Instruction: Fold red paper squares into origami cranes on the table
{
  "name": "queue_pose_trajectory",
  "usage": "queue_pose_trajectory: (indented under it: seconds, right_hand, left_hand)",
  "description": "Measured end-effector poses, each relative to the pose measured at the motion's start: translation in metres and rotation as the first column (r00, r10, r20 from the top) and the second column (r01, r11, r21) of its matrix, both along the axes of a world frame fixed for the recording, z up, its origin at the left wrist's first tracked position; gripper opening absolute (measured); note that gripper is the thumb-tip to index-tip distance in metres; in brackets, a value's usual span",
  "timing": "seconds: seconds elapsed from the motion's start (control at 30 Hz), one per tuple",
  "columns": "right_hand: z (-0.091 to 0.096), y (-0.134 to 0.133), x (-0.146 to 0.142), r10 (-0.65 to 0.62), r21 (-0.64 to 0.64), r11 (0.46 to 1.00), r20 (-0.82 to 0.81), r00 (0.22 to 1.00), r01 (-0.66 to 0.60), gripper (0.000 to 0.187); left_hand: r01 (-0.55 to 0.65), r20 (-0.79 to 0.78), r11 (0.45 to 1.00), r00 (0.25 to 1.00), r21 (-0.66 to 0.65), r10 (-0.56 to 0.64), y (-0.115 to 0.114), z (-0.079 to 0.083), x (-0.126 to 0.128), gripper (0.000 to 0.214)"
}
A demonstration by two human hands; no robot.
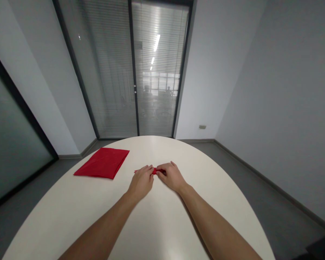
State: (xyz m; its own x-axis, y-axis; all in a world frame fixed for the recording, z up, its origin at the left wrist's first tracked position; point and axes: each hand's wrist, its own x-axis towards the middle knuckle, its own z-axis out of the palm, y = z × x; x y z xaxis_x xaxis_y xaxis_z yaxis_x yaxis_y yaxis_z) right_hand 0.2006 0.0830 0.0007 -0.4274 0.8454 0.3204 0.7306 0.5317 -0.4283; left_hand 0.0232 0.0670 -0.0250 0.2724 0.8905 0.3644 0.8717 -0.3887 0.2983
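Both my hands meet at the middle of a round white table (157, 224). My left hand (141, 181) and my right hand (171, 176) have their fingers closed on a small red folded piece (155, 170), which lies on the tabletop and is mostly hidden under them. Only a thin red strip shows between and just left of the fingers. A flat folded red sheet (103, 163) lies apart from my hands on the table's far left part.
The table's rim curves away at the far side and at the right. Beyond it are a grey floor, a glass door with blinds (134, 72), a dark glass panel at the left and plain grey walls.
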Motion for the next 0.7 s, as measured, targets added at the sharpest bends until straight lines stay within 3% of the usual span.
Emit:
queue_pose_trajectory:
  seconds: [0.7]
  right_hand:
    - [0.0025,0.0037,0.0012,0.097,0.079,0.992,-0.017,0.995,-0.096,0.022]
  left_hand:
    - [-0.005,0.185,0.999,0.983,0.034,-0.001,0.0032,0.0062,-0.0039,0.013]
